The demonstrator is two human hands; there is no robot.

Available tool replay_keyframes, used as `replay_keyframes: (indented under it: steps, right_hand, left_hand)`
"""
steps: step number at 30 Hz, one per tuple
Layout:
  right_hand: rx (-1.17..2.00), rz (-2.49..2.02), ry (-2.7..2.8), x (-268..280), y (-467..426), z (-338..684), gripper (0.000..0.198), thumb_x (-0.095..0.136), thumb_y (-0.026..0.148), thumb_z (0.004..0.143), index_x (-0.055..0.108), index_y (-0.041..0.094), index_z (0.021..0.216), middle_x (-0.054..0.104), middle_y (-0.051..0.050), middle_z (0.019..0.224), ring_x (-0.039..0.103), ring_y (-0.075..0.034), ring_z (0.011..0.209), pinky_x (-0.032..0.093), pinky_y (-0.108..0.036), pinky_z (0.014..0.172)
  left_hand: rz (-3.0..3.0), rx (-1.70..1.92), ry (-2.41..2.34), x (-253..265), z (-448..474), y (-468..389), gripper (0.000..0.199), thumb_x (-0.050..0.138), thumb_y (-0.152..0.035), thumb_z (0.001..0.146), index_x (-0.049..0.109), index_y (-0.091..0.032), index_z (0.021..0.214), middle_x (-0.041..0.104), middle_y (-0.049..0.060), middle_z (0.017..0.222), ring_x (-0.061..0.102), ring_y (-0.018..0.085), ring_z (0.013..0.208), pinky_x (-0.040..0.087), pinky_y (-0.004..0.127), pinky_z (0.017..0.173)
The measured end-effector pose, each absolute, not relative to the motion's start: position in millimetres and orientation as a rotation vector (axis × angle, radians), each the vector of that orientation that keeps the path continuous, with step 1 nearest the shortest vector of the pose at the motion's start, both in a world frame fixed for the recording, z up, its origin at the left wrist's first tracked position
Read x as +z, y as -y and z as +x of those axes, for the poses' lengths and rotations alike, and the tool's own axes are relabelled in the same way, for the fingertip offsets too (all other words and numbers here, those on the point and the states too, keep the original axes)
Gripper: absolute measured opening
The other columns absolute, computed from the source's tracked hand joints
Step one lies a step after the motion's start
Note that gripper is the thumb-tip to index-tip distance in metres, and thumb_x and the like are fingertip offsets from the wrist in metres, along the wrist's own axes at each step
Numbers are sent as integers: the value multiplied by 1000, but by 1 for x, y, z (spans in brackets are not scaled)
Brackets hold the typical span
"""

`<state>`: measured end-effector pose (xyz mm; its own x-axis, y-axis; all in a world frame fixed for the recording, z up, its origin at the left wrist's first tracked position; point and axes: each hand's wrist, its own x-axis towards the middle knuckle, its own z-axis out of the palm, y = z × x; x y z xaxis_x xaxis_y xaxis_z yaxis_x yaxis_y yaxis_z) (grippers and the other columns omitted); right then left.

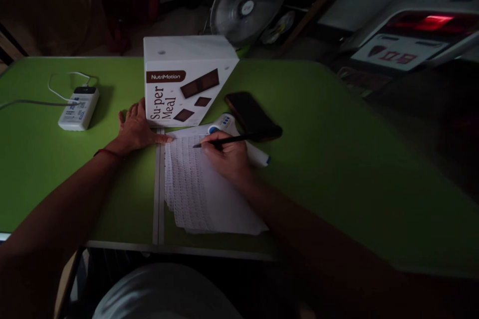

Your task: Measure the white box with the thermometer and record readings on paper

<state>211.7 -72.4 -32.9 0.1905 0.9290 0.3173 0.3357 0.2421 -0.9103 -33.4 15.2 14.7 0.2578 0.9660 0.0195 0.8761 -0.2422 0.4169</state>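
My right hand (pixel 228 157) is closed round a black pen (pixel 239 137), whose tip points down at the top part of a stack of paper sheets (pixel 224 204). Columns of small handwriting fill the left side of the top sheet; its right side looks blank. My left hand (pixel 136 129) lies spread on the green table, its thumb on the sheets' upper left edge and its fingers against the lower left side of a white "Su-per Meal" box (pixel 190 94). A white device with blue parts (pixel 258 154) lies partly hidden behind my right hand.
A dark phone (pixel 252 112) rests right of the box. On the left of the green table (pixel 337 159) lies a white power strip (pixel 79 109) with cables plugged in. Beyond the far edge stand a fan (pixel 247 7) and a white machine with a red light (pixel 434 22).
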Motion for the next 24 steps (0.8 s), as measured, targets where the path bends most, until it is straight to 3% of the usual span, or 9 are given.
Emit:
replay_keyframes:
  steps: [3, 13, 24]
  right_hand:
    - [662, -1278, 1391, -36, 73, 211, 8, 71, 22, 78, 67, 26, 74, 68, 1, 70, 61, -18, 68, 56, -34, 67]
    - [699, -1294, 1472, -35, 74, 212, 6, 72, 22, 80, 69, 26, 77, 67, 1, 74, 62, -18, 71, 57, -35, 71]
    - [698, -1281, 1395, -30, 73, 210, 5, 71, 26, 75, 67, 27, 71, 68, 1, 68, 59, -18, 65, 54, -33, 64]
  left_hand:
    - [2219, 378, -1705, 17, -31, -13, 138, 99, -81, 60, 38, -18, 166, 46, 24, 174, 41, 55, 160, 17, 72, 140]
    - [2191, 334, -1728, 19, -30, -13, 141, 104, -70, 60, 33, -21, 172, 41, 26, 177, 33, 56, 167, 11, 71, 142]
    - [2203, 357, -1720, 17, -30, -14, 140, 101, -78, 57, 37, -19, 167, 43, 27, 177, 36, 55, 165, 12, 73, 141]
